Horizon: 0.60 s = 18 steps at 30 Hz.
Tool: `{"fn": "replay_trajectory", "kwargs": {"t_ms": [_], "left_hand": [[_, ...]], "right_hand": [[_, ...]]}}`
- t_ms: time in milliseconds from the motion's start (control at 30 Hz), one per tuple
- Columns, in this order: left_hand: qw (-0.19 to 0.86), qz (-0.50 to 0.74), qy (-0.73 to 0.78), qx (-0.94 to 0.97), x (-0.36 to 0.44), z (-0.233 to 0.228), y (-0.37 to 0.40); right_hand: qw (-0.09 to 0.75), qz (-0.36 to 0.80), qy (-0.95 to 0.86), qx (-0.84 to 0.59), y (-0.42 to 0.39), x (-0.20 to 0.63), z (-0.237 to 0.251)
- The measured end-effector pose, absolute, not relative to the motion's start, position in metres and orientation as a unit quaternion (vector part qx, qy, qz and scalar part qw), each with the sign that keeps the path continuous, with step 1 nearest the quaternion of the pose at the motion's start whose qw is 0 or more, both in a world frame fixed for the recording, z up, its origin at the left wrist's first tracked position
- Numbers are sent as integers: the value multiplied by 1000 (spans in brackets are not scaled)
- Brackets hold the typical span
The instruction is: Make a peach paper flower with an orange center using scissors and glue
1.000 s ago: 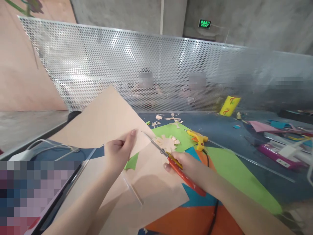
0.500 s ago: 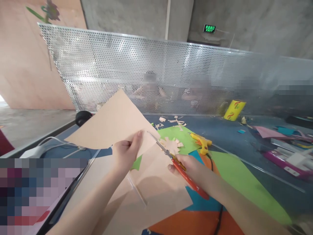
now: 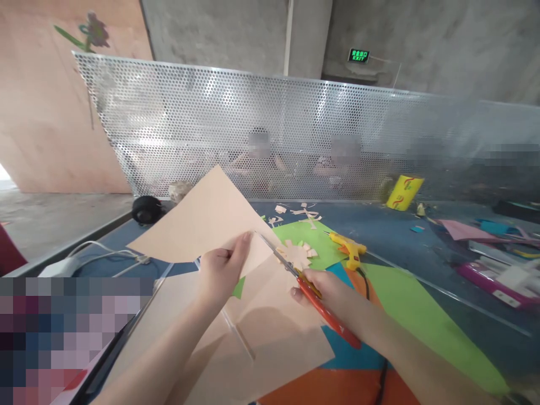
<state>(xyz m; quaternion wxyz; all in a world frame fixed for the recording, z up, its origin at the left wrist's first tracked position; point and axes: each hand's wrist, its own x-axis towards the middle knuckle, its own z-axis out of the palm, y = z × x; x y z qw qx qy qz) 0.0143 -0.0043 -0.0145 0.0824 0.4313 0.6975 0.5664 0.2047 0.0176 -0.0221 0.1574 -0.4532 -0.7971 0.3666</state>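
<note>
The person's left hand (image 3: 221, 269) pinches the near corner of a beige sheet (image 3: 202, 222), thumb on top and fingers clamped underneath, lifting it off the table so that its edge stands free in the air; held up like that, I'd say, the paper meets the blades without the desk getting in the way. The right hand (image 3: 324, 287) is wrapped shut around the red handles of one pair of scissors (image 3: 304, 284), whose blades point toward eleven o'clock and reach the sheet's edge just by the left thumb; whether the blades are parted or closed I cannot tell. The lifted sheet sits at about twelve o'clock from the left hand, and a second beige sheet (image 3: 270, 337) lies flat beneath both forearms. Further layers show under it: green paper (image 3: 405, 315) running off toward four o'clock, an orange sheet (image 3: 337, 388) and a bit of blue (image 3: 337, 343). At one o'clock from the scissors lies one beige cut-out flower shape (image 3: 297, 253) on the green, and beyond it one yellow glue gun (image 3: 348, 247), its black cord trailing back toward the person, parked within reach but clear of the cutting. A few beige scraps (image 3: 301, 211) are scattered near the perforated metal screen (image 3: 270, 124), behind which two other people sit. One yellow packet (image 3: 405, 192) leans at the screen's foot toward two o'clock.
</note>
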Motion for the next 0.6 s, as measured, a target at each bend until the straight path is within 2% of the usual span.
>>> {"fn": "replay_trajectory", "kwargs": {"t_ms": [433, 600], "left_hand": [[94, 562, 699, 432, 17, -15, -6], [107, 560, 703, 426, 19, -15, -6]], "right_hand": [[169, 348, -801, -456, 16, 205, -22], [174, 385, -787, -449, 13, 203, -18]]}}
